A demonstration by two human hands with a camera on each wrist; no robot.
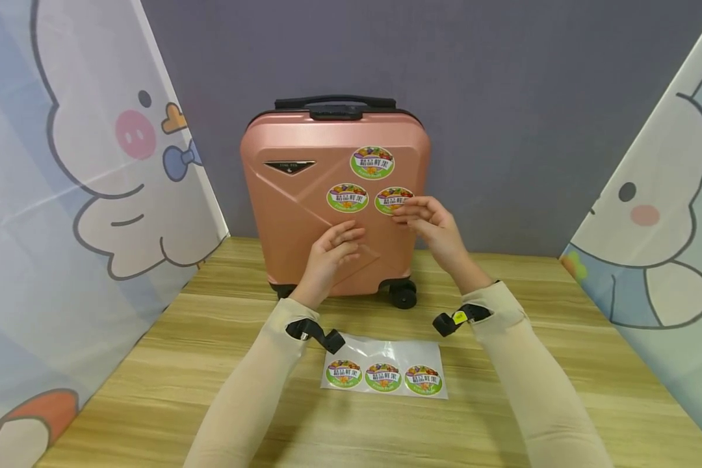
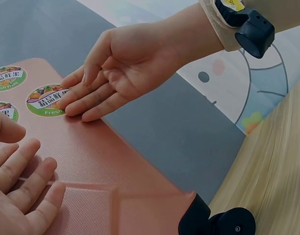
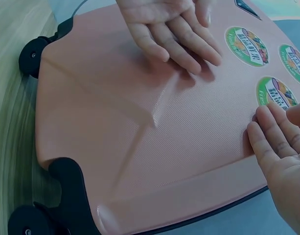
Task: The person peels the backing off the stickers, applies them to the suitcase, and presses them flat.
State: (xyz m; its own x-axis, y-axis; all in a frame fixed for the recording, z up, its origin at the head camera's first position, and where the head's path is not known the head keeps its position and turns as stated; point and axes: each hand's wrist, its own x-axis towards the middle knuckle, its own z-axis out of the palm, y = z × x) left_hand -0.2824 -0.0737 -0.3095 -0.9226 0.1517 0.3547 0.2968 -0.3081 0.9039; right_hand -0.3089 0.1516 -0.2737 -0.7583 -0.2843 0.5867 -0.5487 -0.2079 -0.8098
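A pink hard-shell suitcase [image 1: 304, 247] stands upright on the table, with three oval fruit stickers on its front. My right hand [image 1: 435, 231] rests its straight fingertips on the edge of the lower right sticker [image 2: 42, 100], covering part of it. Close to the suitcase's front, below the lower left sticker [image 1: 348, 198], my left hand [image 1: 330, 253] has relaxed fingers and holds nothing. The upper sticker [image 1: 372, 162] sits above these two. In the right wrist view, the left hand [image 3: 164, 24] casts a shadow on the shell.
A clear backing sheet [image 1: 386, 351] with three more oval stickers lies on the wooden table [image 1: 169, 370] before the suitcase. Behind stands a grey wall panel [image 1: 503, 130]. Cartoon-printed cloths [image 1: 23, 260] flank both sides. The suitcase has black wheels [image 1: 403, 294].
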